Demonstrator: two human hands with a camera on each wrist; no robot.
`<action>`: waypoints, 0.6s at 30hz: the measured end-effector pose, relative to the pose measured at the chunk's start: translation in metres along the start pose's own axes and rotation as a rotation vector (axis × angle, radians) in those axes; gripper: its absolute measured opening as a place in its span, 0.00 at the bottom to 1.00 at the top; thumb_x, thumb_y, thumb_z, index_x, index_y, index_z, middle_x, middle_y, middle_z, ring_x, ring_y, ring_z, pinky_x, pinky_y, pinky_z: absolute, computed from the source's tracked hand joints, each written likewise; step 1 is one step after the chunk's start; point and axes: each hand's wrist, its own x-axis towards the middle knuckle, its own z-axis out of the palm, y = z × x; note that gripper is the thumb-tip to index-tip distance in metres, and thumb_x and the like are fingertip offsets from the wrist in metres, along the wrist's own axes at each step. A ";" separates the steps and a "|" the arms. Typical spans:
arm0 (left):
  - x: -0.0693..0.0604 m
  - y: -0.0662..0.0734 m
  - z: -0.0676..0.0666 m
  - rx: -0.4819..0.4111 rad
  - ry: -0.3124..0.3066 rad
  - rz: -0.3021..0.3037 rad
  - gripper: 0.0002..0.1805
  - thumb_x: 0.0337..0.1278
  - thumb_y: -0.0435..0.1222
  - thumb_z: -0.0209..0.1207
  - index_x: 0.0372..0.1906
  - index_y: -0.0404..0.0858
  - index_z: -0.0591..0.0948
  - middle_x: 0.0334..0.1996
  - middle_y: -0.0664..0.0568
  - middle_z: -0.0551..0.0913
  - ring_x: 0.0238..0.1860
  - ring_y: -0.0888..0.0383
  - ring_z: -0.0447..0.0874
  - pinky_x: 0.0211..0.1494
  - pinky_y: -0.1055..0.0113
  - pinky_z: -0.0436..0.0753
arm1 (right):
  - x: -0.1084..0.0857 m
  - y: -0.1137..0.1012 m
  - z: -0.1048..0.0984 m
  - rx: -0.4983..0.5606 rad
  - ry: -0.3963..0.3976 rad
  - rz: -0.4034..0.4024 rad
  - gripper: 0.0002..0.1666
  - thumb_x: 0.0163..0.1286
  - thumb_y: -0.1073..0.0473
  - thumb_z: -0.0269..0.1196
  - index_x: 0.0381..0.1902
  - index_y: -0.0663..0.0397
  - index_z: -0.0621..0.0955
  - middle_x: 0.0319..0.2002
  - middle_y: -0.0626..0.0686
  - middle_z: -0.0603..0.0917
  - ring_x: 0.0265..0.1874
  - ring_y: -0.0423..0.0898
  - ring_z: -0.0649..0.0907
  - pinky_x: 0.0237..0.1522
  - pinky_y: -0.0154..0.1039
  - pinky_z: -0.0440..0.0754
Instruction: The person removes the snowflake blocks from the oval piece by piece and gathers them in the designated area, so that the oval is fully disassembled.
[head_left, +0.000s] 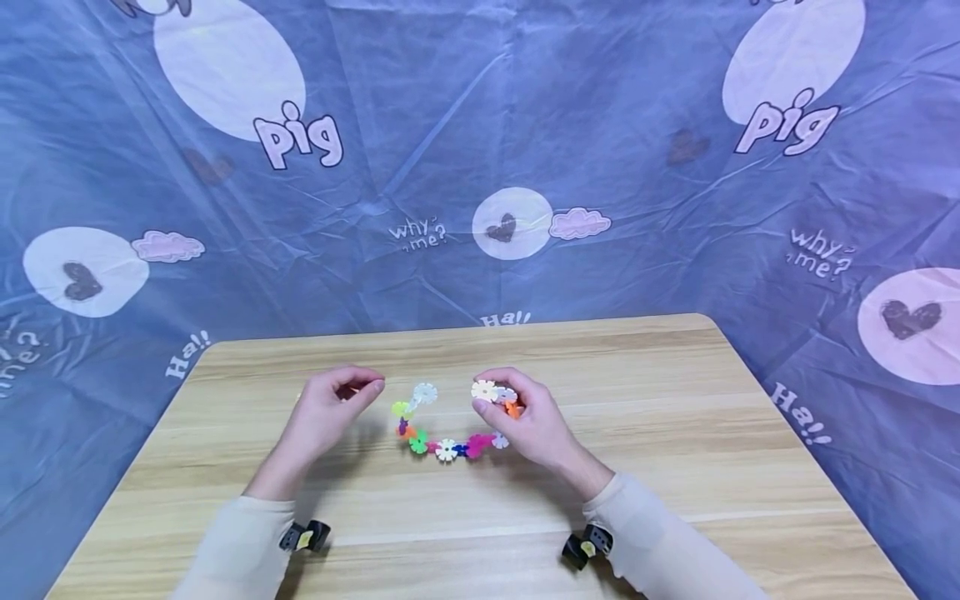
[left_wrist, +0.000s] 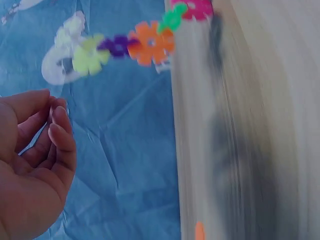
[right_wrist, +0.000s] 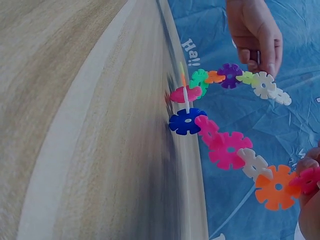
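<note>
A chain of colourful flower-shaped plastic pieces (head_left: 447, 451) curves in a U above the table in the head view. My right hand (head_left: 536, 421) pinches its right end, near a white flower piece (head_left: 484, 391). Orange, pink and blue pieces (right_wrist: 187, 121) follow along the chain in the right wrist view. The chain's left end, a whitish piece (head_left: 425, 393), sticks up free. Left of that end and apart from it is my left hand (head_left: 330, 412). Its fingers are loosely bent with the tips near the thumb, and nothing shows between them (left_wrist: 37, 150).
Under the hands lies a wood-grain table (head_left: 420, 533). A blue printed cloth (head_left: 420, 158) hangs behind it and at both sides. A small orange thing (left_wrist: 200, 231) shows at the bottom of the left wrist view. Each wrist bears a black strapped camera (head_left: 306, 537).
</note>
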 end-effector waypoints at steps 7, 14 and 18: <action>-0.001 0.016 0.015 -0.068 -0.005 0.048 0.08 0.71 0.35 0.69 0.48 0.36 0.91 0.42 0.45 0.93 0.36 0.65 0.81 0.40 0.71 0.81 | -0.001 0.000 0.000 -0.005 -0.008 0.013 0.22 0.74 0.60 0.71 0.63 0.55 0.84 0.51 0.59 0.88 0.34 0.37 0.84 0.37 0.32 0.87; 0.001 0.026 0.028 -0.112 -0.072 0.063 0.07 0.72 0.35 0.68 0.49 0.38 0.92 0.39 0.48 0.92 0.36 0.61 0.81 0.37 0.71 0.80 | -0.001 -0.001 0.000 0.002 -0.010 0.000 0.24 0.72 0.62 0.72 0.64 0.57 0.83 0.51 0.59 0.88 0.39 0.38 0.86 0.41 0.32 0.89; 0.001 0.030 0.034 -0.114 -0.104 0.065 0.07 0.73 0.35 0.68 0.48 0.38 0.91 0.39 0.49 0.91 0.35 0.58 0.81 0.35 0.70 0.80 | -0.001 0.000 0.001 0.021 -0.015 -0.006 0.26 0.71 0.63 0.72 0.65 0.60 0.82 0.49 0.60 0.88 0.35 0.37 0.85 0.37 0.32 0.88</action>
